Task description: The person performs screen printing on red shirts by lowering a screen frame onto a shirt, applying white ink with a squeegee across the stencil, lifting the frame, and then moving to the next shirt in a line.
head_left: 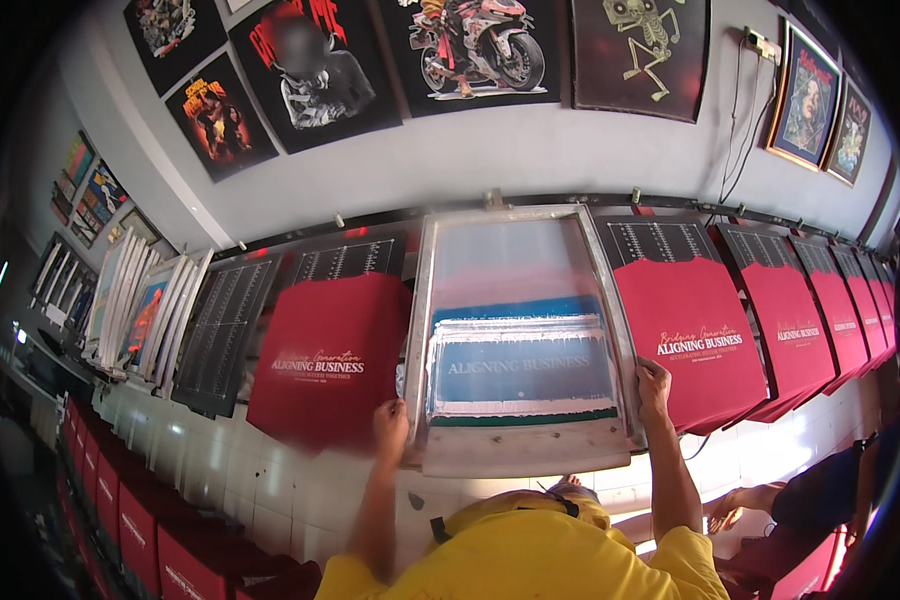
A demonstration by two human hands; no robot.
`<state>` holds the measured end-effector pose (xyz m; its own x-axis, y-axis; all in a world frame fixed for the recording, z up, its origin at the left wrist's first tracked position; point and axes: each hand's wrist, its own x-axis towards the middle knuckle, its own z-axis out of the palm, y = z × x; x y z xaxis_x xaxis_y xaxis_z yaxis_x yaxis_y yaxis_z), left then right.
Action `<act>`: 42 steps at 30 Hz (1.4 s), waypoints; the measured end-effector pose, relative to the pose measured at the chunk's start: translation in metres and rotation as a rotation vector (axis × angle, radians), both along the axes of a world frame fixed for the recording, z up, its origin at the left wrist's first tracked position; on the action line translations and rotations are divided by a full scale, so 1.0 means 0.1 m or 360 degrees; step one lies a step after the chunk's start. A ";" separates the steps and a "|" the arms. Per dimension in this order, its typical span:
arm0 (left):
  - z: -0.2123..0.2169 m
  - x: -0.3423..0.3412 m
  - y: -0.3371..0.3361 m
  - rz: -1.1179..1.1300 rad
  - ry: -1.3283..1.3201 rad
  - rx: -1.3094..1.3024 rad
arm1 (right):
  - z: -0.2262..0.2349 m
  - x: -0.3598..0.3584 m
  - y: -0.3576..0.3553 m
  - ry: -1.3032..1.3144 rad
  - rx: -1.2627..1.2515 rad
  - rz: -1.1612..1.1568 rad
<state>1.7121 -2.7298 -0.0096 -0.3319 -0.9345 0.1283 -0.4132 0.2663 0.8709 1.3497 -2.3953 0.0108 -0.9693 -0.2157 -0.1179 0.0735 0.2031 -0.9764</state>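
Observation:
A screen printing frame [520, 446] with pale, worn rails lies in front of me over the row of printing boards. Its mesh [515, 245] is see-through at the far end. Nearer me, a blue stencil area [520, 390] carries faint lettering, with white ink streaked along its borders. My left hand [391, 430] is closed on the near part of the frame's left rail. My right hand [654, 390] grips the right rail a little farther up, its fingers wrapped round the edge. What lies under the frame is mostly hidden.
Red shirts with white and gold print lie on boards to the left [330, 315] and right [682, 320]. A bare black board [222, 335] and several stacked screens [160, 310] stand farther left. More red shirts [150, 535] line the lower left. Another person's legs [810, 490] show at the right.

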 end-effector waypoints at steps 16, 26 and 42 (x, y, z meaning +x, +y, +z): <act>0.03 -0.05 -0.15 -0.0107 0.0146 0.0371 | -0.13 -0.09 -0.19 0.0278 0.0192 -0.0133; 0.06 -0.01 -0.28 -0.0342 -0.0219 0.0270 | -0.29 -0.07 -0.29 0.0543 0.0350 -0.0221; 0.89 0.31 0.52 -0.1097 -0.0701 -0.0719 | 0.47 0.96 0.33 0.1378 0.0888 0.1331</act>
<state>1.7434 -2.6777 0.0794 -0.8996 -0.4053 0.1626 -0.3060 0.8507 0.4274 1.4458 -2.3627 0.0582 -0.3756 -0.9050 0.1997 -0.8689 0.2690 -0.4154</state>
